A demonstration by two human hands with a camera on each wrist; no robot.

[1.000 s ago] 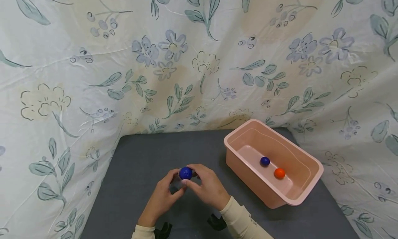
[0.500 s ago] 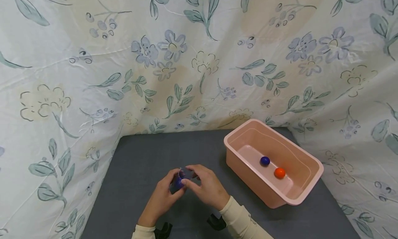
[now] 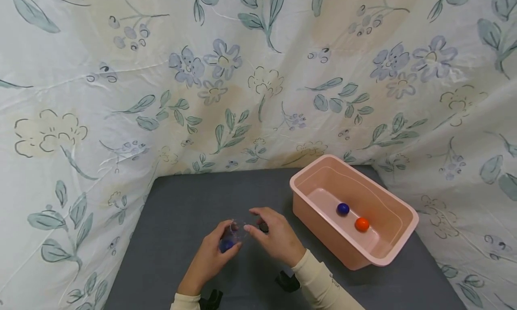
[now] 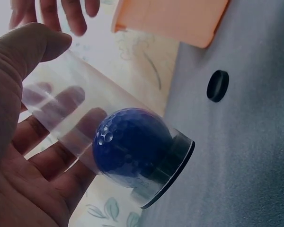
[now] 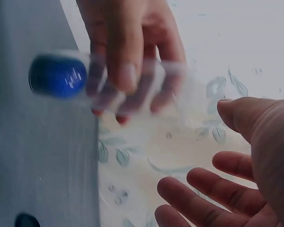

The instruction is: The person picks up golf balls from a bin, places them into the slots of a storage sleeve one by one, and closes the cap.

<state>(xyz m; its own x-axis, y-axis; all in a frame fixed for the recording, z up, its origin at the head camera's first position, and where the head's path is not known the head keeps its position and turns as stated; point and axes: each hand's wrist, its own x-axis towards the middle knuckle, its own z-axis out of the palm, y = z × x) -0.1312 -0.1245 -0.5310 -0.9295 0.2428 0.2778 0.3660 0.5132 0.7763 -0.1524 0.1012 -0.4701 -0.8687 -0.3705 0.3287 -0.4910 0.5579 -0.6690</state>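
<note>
The left hand point(image 3: 212, 251) grips a clear tube point(image 4: 116, 92), its walls faint from above and blurred from the right wrist; a dimpled blue ball point(image 4: 132, 144) sits at its dark lower end. Just beside the upper end, the right hand point(image 3: 280, 236) holds nothing, fingers loose, partly hiding a black cap point(image 3: 264, 228) on the counter point(image 3: 194, 198). Rightmost, a pink bin point(image 3: 323, 231) contains another blue ball point(image 3: 343, 209) and an orange ball point(image 3: 361, 224).

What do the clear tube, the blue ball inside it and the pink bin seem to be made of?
Clear tube: likely smooth plastic; the wall is see-through but slightly hazy.
Blue ball: perhaps hard plastic, glossy; its dimpled surface catches bright highlights.
Pink bin: probably moulded plastic, satin; rounded corners and a smooth rim.
</note>
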